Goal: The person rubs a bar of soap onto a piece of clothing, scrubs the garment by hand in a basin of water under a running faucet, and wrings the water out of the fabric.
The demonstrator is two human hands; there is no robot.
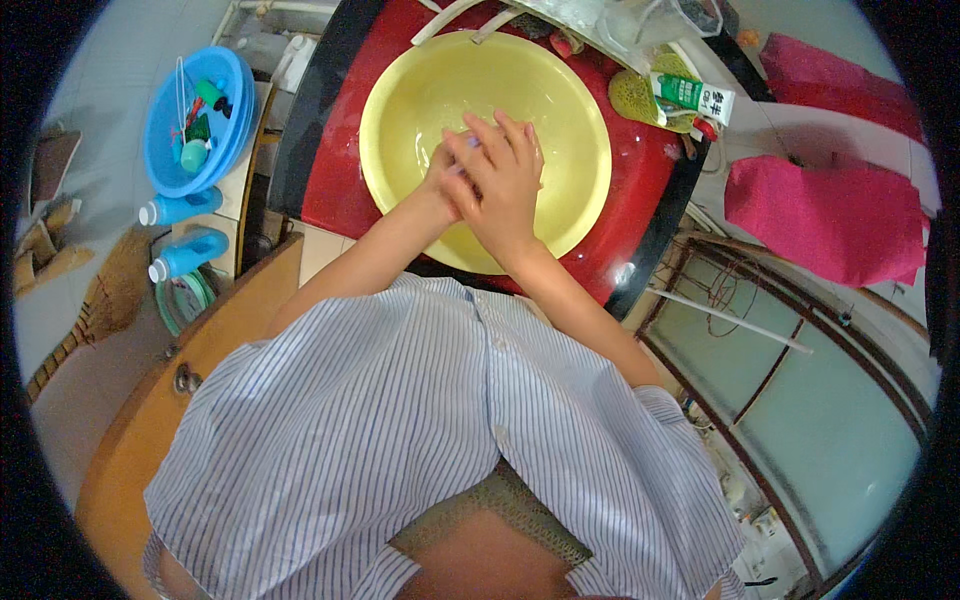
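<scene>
Over a round yellow plastic basin, my two hands are pressed together. My right hand lies on top with its fingers slightly spread across my left hand, which is mostly covered. A small pale purple thing shows between the fingers, possibly soap; its shape is hidden by the hands. Wet-looking glints show on the basin's inner surface, but how much water is in it cannot be told. Below the basin is a glossy red washstand top with a black edge.
At right on the stand, a yellow mesh basket holds a green and white tube. Blue basins with small items, blue bottles and a wooden door are at left. A pink cloth hangs at right.
</scene>
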